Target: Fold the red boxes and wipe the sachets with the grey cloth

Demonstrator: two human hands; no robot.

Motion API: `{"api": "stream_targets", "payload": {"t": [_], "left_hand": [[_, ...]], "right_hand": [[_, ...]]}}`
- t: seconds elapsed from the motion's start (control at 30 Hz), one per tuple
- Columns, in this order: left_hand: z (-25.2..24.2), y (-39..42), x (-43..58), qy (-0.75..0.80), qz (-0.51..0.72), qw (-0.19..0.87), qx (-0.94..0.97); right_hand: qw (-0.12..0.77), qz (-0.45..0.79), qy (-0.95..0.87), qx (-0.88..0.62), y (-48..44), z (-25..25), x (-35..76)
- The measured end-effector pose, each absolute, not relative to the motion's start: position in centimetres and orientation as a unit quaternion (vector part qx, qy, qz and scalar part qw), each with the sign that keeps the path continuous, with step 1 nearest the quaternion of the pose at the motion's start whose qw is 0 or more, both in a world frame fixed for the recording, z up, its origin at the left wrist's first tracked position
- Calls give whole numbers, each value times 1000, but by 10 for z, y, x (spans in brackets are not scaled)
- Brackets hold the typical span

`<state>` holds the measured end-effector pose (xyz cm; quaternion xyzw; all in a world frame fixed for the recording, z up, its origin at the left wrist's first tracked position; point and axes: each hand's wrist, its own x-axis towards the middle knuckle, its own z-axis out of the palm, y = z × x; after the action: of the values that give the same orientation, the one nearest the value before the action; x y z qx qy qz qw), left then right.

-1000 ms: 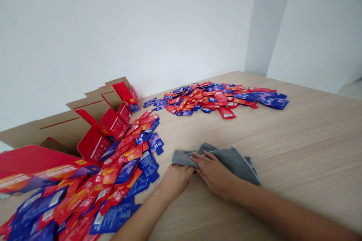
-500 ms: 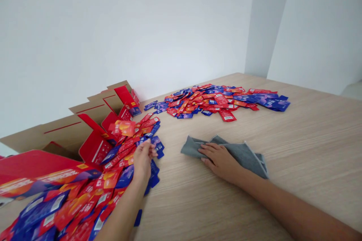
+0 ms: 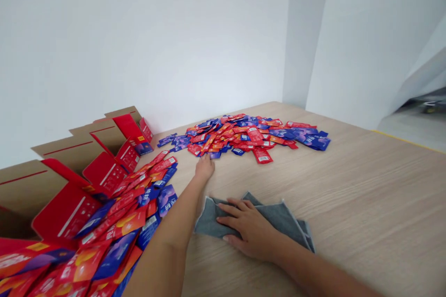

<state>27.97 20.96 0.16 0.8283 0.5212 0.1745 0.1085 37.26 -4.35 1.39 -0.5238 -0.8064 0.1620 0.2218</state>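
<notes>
My left hand reaches out to the near edge of the far pile of red and blue sachets. Its fingers are largely hidden from me, close beside a blue-purple sachet. Flat on a folded grey cloth rests my right hand, fingers spread. A second, longer heap of red and blue sachets runs along the left, next to my left forearm.
Several open cardboard boxes with red flaps stand in a row at the left, against the heap. A pale wood-grain table carries everything. Behind it rises a white wall.
My left hand has moved from above the left heap forward to the far pile. A red sachet blurred in the air near the boxes is no longer there. The view has turned right.
</notes>
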Motion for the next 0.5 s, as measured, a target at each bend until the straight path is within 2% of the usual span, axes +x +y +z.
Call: {"api": "stream_targets", "payload": {"t": [0.2, 0.4, 0.5], "left_hand": [[1, 200, 268, 492, 110, 25, 863], [5, 119, 234, 403, 57, -68, 911], [8, 59, 213, 357, 53, -66, 930]], "right_hand": [[256, 185, -775, -548, -38, 12, 374], [417, 200, -606, -647, -23, 0, 385], [455, 180, -586, -645, -21, -3, 388]]}}
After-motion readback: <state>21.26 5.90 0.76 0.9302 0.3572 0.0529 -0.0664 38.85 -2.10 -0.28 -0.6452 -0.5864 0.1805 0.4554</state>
